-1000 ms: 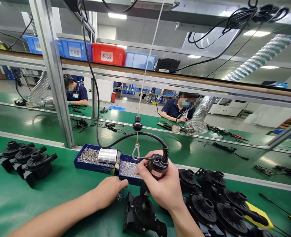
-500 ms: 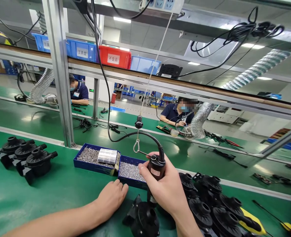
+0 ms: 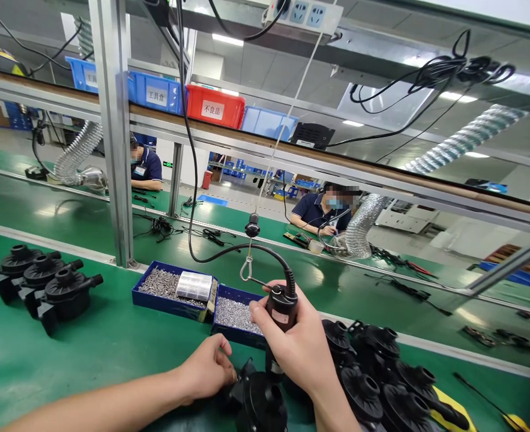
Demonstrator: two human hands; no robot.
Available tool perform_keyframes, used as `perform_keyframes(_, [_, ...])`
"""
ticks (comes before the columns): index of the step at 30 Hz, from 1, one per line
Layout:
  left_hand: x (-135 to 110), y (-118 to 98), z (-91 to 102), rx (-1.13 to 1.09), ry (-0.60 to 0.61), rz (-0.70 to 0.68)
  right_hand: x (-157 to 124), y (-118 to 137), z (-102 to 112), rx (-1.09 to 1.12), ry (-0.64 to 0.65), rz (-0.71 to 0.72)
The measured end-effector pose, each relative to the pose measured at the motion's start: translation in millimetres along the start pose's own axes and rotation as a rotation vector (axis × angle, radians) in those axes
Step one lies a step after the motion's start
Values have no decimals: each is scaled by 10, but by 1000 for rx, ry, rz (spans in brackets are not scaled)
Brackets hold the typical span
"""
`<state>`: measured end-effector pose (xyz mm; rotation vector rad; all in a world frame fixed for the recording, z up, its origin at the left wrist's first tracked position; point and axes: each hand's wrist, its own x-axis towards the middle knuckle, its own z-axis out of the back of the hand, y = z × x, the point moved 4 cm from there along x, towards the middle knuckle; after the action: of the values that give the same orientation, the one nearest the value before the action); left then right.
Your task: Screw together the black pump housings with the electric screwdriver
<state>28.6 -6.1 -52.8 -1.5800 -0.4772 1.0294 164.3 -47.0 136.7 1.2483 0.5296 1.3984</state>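
1. Head view: from my end, the right hand [image 3: 298, 339] is gripping the corded driver [image 3: 283, 306], with the thumb pressing along the near side. The left hand [image 3: 210, 369] is curling its fingers in; I'm not managing to tell whether it's pinching anything.
2. Our black housing [image 3: 265, 399] is sitting near, just right of the left hand, with the driver's lower end hanging by its far side. Tip's hiding from me, so I'm guessing a slanted approach could be risking a skid or a stripped screw.
3. Left fingers are resting awfully close to the housing's edge; a slip could be nipping them, I'm thinking.
4. The black cord [image 3: 192, 180] is looping down from above, and I'm worrying a snag could be tugging the driver sideways.
5. Texture stuff: the housing is looking like matte moulded plastic, round with a stubby spout. Far off, the left tray [image 3: 165, 305] and right tray [image 3: 237, 333], both blue, are holding loose, glinting metal bits. The green bench [image 3: 66, 360] is looking smooth and slightly shiny, so dropped bits could be rolling.
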Motion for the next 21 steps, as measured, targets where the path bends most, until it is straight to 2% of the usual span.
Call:
perform_keyframes(4, [35,11,-29,-51,-35,116,3,16,-28,-4,11,3])
perform_keyframes(13, [14,-32,-22,-120,-46,185,8,-24,-55,-8,-24,34])
perform_keyframes(17, [-51,-103,28,-177,16,191,8,-64,-55,5,-45,63])
perform_keyframes(21, [-117,-185,32,-184,130,124,6,-88,-55,10,-62,88])
